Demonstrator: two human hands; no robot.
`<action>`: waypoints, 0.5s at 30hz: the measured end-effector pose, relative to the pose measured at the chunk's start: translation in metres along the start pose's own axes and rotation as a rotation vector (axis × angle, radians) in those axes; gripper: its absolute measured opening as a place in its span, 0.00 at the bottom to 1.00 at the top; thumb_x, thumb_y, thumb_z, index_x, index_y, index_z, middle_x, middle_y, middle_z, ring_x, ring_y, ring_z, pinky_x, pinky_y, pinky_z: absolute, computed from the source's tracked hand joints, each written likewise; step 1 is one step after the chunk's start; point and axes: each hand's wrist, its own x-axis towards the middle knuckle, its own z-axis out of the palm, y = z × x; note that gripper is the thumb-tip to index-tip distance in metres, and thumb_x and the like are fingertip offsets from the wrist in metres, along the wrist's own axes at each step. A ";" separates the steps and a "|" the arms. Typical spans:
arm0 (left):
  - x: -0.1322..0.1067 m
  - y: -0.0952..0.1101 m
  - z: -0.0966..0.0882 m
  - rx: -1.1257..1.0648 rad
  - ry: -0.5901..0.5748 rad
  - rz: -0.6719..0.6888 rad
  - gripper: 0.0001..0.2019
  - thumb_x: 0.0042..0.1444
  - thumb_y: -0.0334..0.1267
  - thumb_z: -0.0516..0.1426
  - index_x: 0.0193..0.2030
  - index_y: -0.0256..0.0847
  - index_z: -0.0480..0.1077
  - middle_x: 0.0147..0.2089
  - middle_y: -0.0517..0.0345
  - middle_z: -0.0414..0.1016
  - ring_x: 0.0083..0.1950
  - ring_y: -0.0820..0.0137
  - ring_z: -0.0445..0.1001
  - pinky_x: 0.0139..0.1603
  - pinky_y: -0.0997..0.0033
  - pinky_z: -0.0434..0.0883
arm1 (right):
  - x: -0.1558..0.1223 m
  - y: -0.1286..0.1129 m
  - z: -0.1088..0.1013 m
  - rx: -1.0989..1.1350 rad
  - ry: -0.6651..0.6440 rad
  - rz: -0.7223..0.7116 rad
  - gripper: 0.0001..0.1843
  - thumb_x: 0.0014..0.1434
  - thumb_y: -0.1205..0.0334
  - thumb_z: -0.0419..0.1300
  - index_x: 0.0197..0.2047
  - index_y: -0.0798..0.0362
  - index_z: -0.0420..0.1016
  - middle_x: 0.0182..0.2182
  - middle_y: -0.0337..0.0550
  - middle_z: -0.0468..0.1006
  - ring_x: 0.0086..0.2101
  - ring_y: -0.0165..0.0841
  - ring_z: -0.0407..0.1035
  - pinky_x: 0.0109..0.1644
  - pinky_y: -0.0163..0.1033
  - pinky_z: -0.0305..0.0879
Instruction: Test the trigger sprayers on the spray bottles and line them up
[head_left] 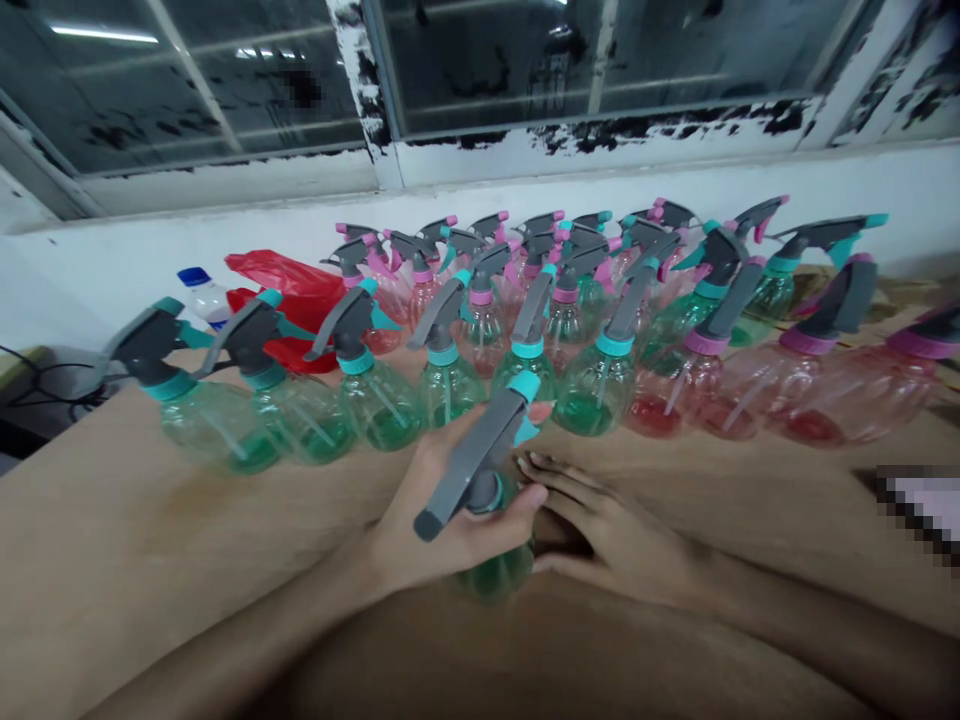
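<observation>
A green spray bottle (499, 578) with a grey and teal trigger head stands tilted in front of me. My left hand (409, 530) is closed around its neck, thumb and fingers wrapped below the head. Beside the bottle on the right, my right hand (626, 530) has its fingers stretched out, low near the tabletop. Its fingertips reach the bottle's side; whether they press on it I cannot tell. Just beyond my hands, a row of spray bottles includes a green one (589, 405) and a pink one (660, 400), each with a little coloured liquid visible.
More spray bottles with pink or teal collars crowd the back of the wooden table (150, 570). A red plastic bag (292, 290) and a blue-capped bottle (206, 298) lie at the back left. Black cables (56, 385) hang past the left edge. Behind is a white wall (135, 245) below windows.
</observation>
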 end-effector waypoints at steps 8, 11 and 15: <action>-0.014 -0.002 -0.001 -0.012 -0.013 -0.035 0.32 0.46 0.44 0.62 0.59 0.42 0.60 0.39 0.55 0.76 0.32 0.66 0.75 0.36 0.64 0.74 | -0.001 0.000 -0.001 -0.027 -0.025 -0.005 0.36 0.58 0.42 0.54 0.63 0.54 0.58 0.62 0.49 0.60 0.62 0.42 0.51 0.63 0.52 0.55; -0.018 -0.003 -0.005 -0.054 -0.018 -0.092 0.36 0.45 0.43 0.63 0.60 0.41 0.56 0.48 0.50 0.74 0.46 0.60 0.75 0.47 0.58 0.73 | 0.000 -0.001 -0.005 -0.021 -0.062 0.012 0.36 0.58 0.41 0.53 0.63 0.53 0.58 0.63 0.49 0.59 0.62 0.42 0.51 0.63 0.53 0.54; -0.025 -0.004 -0.009 -0.091 -0.023 -0.108 0.40 0.44 0.44 0.64 0.62 0.43 0.51 0.56 0.47 0.69 0.53 0.55 0.72 0.52 0.53 0.71 | 0.003 -0.004 -0.010 0.009 -0.128 0.037 0.36 0.58 0.41 0.53 0.64 0.51 0.55 0.64 0.48 0.58 0.62 0.42 0.50 0.64 0.53 0.50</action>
